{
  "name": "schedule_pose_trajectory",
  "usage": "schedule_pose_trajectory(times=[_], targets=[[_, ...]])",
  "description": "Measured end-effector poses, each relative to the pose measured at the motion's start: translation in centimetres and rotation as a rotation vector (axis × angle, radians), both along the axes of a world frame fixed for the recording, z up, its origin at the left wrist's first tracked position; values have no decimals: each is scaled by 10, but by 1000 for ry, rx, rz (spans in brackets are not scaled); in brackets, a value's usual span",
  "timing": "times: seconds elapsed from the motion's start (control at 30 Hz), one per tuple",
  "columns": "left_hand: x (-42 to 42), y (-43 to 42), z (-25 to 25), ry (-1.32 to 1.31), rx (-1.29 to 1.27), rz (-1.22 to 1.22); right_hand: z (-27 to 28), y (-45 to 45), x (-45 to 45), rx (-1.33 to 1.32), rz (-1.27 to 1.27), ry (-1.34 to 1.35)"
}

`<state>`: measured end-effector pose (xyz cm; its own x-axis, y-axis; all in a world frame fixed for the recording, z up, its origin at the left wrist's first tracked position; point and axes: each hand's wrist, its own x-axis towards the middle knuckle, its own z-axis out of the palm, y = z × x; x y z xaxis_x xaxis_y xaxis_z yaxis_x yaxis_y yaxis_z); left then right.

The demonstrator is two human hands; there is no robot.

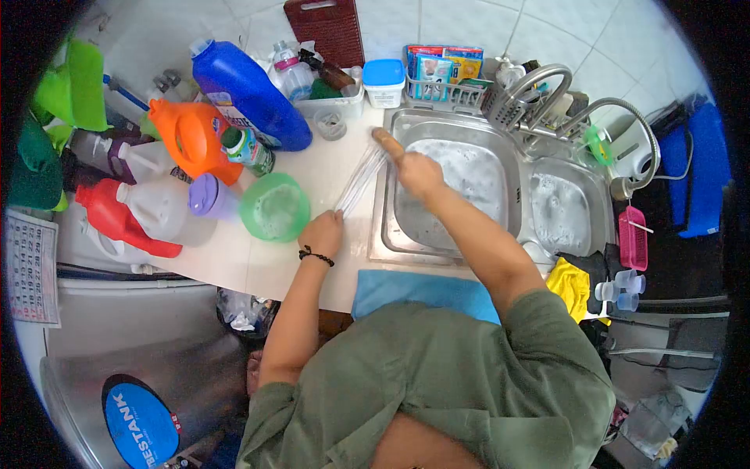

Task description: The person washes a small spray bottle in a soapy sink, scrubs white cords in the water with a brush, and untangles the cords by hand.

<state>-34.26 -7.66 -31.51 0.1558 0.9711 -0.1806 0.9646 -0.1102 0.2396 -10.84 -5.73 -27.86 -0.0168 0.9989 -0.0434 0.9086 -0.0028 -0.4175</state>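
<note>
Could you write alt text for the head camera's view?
A left hand and right hand hold a long, translucent, film-like strip between them beside a soapy stainless-steel double sink. A round green bowl of suds sits on the white counter.

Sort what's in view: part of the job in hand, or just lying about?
In the job:
- thin pale strip, stretched between left hand and right hand
- possibly the sink beside it, with suds

Likely just lying about:
- blue bottle
- orange jug
- cutting board
- yellow cloth
- calendar
</note>
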Motion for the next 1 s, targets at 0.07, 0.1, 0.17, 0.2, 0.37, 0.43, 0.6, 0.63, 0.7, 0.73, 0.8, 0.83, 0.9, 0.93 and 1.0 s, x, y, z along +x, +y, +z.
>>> schedule_pose_trajectory(times=[0.07,0.1,0.17,0.2,0.37,0.43,0.6,0.63,0.7,0.73,0.8,0.83,0.9,0.93,1.0], targets=[[0,0,1,18,-2,-4,20,-25,-25,12,140,-70],[1,1,1,23,0,-6,25,-38,-39,21,210,-109],[-1,4,-4,24,-24,-15,-11,-37,-43,39,263,-117],[-4,3,-7,26,-41,-18,-25,-28,-30,48,199,-114],[-17,18,6,-209,214,-180,-11,1,14,139,-118,45],[-24,27,29,-414,396,-145,-2,-12,13,136,-161,164],[-48,39,151,-705,443,-116,-10,-37,22,125,-254,391],[-53,35,170,-750,425,-91,-15,-41,26,191,-253,435],[-60,28,203,-839,392,-43,-28,-45,35,243,-246,495],[-67,29,209,-805,418,-34,-35,-47,41,230,-241,510],[-86,36,217,-743,466,-22,-41,-52,46,211,-239,548],[-98,41,217,-649,470,-9,-38,-56,46,208,-241,571],[-117,51,209,-465,475,11,-31,-62,47,169,-269,621],[-120,53,203,-401,474,-7,-28,-64,48,131,-294,651],[-125,57,183,-275,473,-46,-27,-65,50,103,-312,683]])
